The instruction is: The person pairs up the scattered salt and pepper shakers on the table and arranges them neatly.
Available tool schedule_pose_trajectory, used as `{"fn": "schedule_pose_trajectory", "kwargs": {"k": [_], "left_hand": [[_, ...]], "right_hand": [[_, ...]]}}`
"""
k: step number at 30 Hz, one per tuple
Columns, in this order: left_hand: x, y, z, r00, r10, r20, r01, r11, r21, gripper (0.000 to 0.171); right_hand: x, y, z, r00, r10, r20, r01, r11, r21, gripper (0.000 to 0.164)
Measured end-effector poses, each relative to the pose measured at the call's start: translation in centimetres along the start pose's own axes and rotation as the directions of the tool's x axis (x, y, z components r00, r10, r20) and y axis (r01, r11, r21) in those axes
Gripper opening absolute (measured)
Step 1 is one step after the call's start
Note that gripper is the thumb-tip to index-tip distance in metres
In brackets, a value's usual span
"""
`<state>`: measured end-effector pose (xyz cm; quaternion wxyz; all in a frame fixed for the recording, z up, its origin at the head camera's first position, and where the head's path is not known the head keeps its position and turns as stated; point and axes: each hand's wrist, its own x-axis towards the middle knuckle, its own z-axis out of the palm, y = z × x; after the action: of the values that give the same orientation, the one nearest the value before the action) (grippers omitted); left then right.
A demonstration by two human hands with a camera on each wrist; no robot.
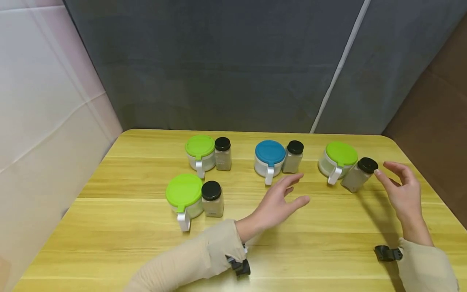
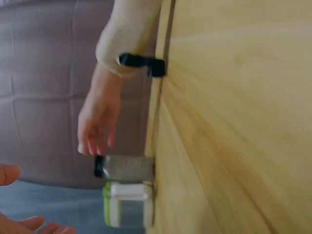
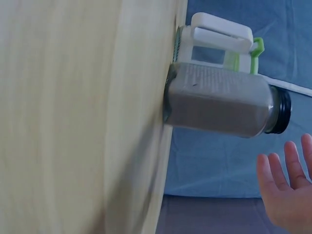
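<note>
At the right of the head view, a black-lidded spice jar [image 1: 356, 175] stands beside a green-lidded jar [image 1: 336, 160] with a white handle. My right hand [image 1: 404, 190] is just right of the spice jar's lid, thumb and fingers spread apart. A gap shows between that hand [image 3: 287, 190] and the spice jar [image 3: 222, 100] in the right wrist view. My left hand [image 1: 277, 200] hovers over the middle of the table, fingers extended and holding nothing. Beyond it stand a blue-lidded jar [image 1: 269, 159] and another black-lidded spice jar [image 1: 293, 157], side by side.
On the left stand two more pairs: a green-lidded jar [image 1: 200, 152] with a spice jar [image 1: 223, 154] at the back, and a green-lidded jar [image 1: 184, 194] with a spice jar [image 1: 213, 198] nearer. A grey curtain [image 1: 219, 69] hangs behind the wooden table [image 1: 120, 227].
</note>
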<state>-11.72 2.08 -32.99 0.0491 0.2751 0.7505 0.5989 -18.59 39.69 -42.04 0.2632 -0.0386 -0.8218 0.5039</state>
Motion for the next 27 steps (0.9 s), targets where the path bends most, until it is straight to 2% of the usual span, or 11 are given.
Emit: {"fn": "schedule_pose_trajectory", "kwargs": {"k": [7,13,21,27], "left_hand": [[2.7,-1.5,1.4,0.994,-0.111,0.013,0.110,0.991,0.075,0.055],[4.7,-2.1,2.2,0.988,-0.152,0.023,0.148,0.981,0.125,0.058],[6.9,-3.4,2.7,0.977,-0.211,-0.021,0.211,0.977,0.018,0.054],[8.0,-4.1,3.3,0.966,-0.255,-0.042,0.255,0.967,0.006,0.053]], "right_hand": [[0.1,0.3,-0.3,0.999,0.031,0.029,-0.031,1.000,0.001,0.044],[0.3,0.2,-0.7,0.995,0.059,0.079,-0.059,0.998,-0.002,0.047],[0.7,0.5,-0.7,0.988,0.056,0.141,-0.052,0.998,-0.028,0.048],[0.7,0.7,-0.7,0.988,0.045,0.148,-0.043,0.999,-0.020,0.047]]}}
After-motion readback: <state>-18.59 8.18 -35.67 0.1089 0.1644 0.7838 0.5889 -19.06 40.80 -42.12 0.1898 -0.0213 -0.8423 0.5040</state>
